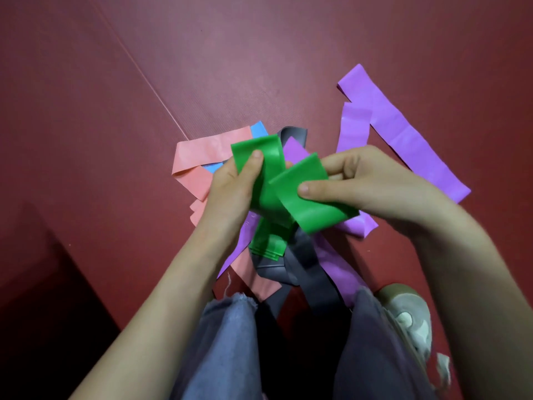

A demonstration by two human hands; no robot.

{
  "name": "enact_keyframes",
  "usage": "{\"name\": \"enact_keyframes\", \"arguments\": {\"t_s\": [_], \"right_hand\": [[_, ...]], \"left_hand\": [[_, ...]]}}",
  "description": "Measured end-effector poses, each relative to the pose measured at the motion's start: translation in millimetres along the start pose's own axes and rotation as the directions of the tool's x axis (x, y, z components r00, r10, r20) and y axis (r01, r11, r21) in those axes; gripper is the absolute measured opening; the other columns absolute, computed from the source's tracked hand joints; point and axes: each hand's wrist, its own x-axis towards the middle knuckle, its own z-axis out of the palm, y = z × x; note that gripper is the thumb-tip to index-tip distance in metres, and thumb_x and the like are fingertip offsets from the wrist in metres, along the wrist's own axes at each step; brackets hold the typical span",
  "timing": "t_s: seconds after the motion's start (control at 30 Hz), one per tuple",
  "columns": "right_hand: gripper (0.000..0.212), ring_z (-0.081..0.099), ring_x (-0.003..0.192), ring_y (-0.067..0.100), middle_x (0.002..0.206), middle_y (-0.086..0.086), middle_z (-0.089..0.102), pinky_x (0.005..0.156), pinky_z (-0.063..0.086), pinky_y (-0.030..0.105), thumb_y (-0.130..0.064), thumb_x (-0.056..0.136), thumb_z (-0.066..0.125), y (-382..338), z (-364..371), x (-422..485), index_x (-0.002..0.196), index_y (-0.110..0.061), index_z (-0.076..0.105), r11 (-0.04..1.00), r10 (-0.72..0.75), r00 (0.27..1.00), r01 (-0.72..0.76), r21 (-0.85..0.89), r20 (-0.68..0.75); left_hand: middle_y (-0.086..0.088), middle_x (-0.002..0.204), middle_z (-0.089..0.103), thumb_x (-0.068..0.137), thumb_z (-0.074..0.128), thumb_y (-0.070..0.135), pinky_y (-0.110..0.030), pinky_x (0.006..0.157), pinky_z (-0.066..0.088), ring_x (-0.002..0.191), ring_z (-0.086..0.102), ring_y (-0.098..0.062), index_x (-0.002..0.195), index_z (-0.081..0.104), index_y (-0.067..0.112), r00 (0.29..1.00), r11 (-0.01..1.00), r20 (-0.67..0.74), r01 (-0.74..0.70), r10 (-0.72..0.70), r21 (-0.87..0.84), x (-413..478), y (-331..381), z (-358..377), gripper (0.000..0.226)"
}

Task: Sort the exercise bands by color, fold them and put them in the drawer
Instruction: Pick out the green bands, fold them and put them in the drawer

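Nearest the camera: knees in frayed blue denim (230, 342), a pale shoe (409, 316) just right of them, all on the dark red floor mat (115, 111).

Above the knees, both bare forearms reach forward. Left hand (230, 186) grips one end of the green band (288, 197), thumb pressed flat on its upper face, fingers wrapped behind. Right hand (366, 186) pinches the other end — thumb on top, fingers curled under. The band is lifted off the mat, doubled over between the hands, its two ends crossing; a folded tail hangs down toward the knees.

Under the hands, a loose heap on the mat: grey band (302, 269) runs from the knees up through the heap's middle; pink band (202, 157) lies left of the left hand, creased into an angle; a blue band (258, 129) shows only as small patches beneath the pink one.

Farther out, to the right — purple bands (403, 131), long strips lying flat on the mat, one partly overlapping another, stretching toward the mat's far right side. More purple shows below the right hand.
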Motion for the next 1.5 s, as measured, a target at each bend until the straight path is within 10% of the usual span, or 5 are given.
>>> {"name": "enact_keyframes", "arguments": {"t_s": [0.1,0.33,0.57,0.83,1.5], "right_hand": [[0.014,0.065,0.055,0.007,0.06,-0.001,0.07,0.054,0.054,0.019,-0.006,0.074,0.061,-15.2,7.7,-2.9,0.085,-0.015,0.067,0.988,-0.09,0.996,0.092,0.121,-0.023],[0.032,0.063,0.053,0.01,0.052,-0.006,0.067,0.06,0.055,0.033,-0.002,0.078,0.066,14.3,43.9,26.3,0.083,-0.024,0.042,0.982,-0.135,0.917,0.174,0.074,-0.376],[0.036,0.069,0.067,0.026,0.078,0.012,0.071,0.068,0.057,0.046,-0.011,0.077,0.069,17.2,45.5,25.2,0.082,-0.03,0.039,0.984,-0.157,0.833,0.179,-0.011,-0.53],[0.03,0.065,0.062,0.029,0.065,0.002,0.069,0.064,0.054,0.049,-0.021,0.074,0.062,24.3,48.0,20.8,0.081,-0.039,0.039,0.959,-0.276,0.797,0.19,-0.21,-0.538],[0.031,0.056,0.052,0.016,0.058,0.008,0.061,0.052,0.048,0.025,-0.019,0.079,0.066,-47.7,42.2,-45.4,0.094,-0.035,0.043,0.909,-0.408,0.796,0.311,-0.276,-0.446]], "left_hand": [[-0.006,0.094,0.07,0.095,0.041,0.014,-0.026,0.068,0.055,0.083,0.066,-0.016,0.111,0.06,0.004,1.0,1.0,-0.01,0.005,-0.005,-0.031,-1.3,1.5,2.3,0.026],[0.006,0.061,0.071,0.091,0.037,0.0,-0.018,0.055,0.053,0.057,0.066,-0.005,0.082,0.062,0.014,1.0,0.996,-0.02,-0.02,0.018,-0.091,0.5,0.6,8.2,0.03],[-0.005,0.077,0.074,0.093,0.027,0.05,-0.027,0.068,0.056,0.071,0.07,-0.016,0.079,0.072,0.017,0.992,0.973,0.083,0.11,-0.095,-0.204,-0.2,-1.2,14.9,0.058],[0.001,0.077,0.068,0.096,0.039,0.017,-0.019,0.065,0.054,0.068,0.066,-0.007,0.089,0.06,0.019,0.996,0.998,0.066,-0.065,0.066,-0.021,-6.3,2.4,21.9,0.022],[0.004,0.083,0.067,0.086,0.048,0.024,-0.025,0.074,0.054,0.082,0.063,-0.013,0.089,0.062,0.02,0.939,0.938,0.094,-0.338,0.33,0.083,-60.7,84.3,36.7,0.015]]}}
